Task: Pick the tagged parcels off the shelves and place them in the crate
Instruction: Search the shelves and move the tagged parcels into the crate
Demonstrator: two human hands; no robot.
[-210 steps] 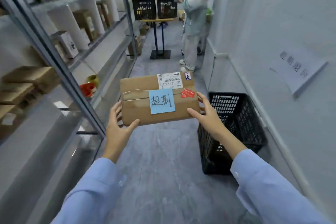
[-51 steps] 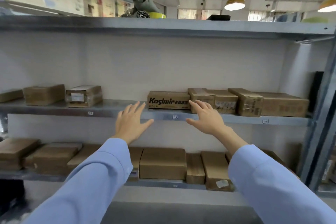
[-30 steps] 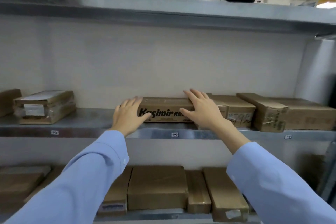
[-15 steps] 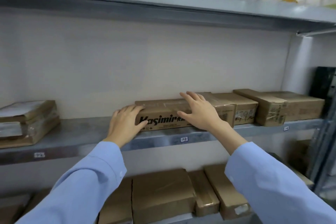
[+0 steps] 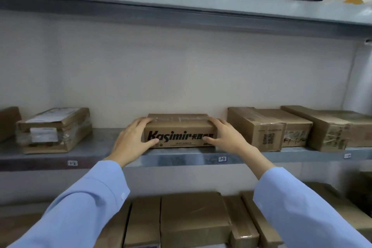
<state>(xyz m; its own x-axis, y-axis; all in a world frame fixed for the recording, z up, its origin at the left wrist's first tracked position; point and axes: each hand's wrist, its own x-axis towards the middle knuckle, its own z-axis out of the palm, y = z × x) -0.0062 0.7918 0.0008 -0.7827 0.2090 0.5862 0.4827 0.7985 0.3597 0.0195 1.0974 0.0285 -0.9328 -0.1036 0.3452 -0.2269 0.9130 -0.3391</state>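
1. On the middle shelf (image 5: 104,148), centre bay — the "Kasimir" parcel (image 5: 180,131) lies flat near the front edge.
2. Left hand (image 5: 131,143) grips the parcel's left end: fingers curled over the top, thumb on the front face.
3. Right hand (image 5: 226,137) grips the right end likewise.
4. Taped cartons (image 5: 268,128) stand apart to the right — another, the wrapped carton (image 5: 54,130), well to the left.

My sleeves (image 5: 86,207) are pale blue. The brown parcel (image 5: 179,127) bears black lettering; the shelf (image 5: 100,145) beneath it is grey.

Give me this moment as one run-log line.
phase: grasp | left hand: grips Kasimir box, left end | right hand: grips right end | state: box resting on middle shelf
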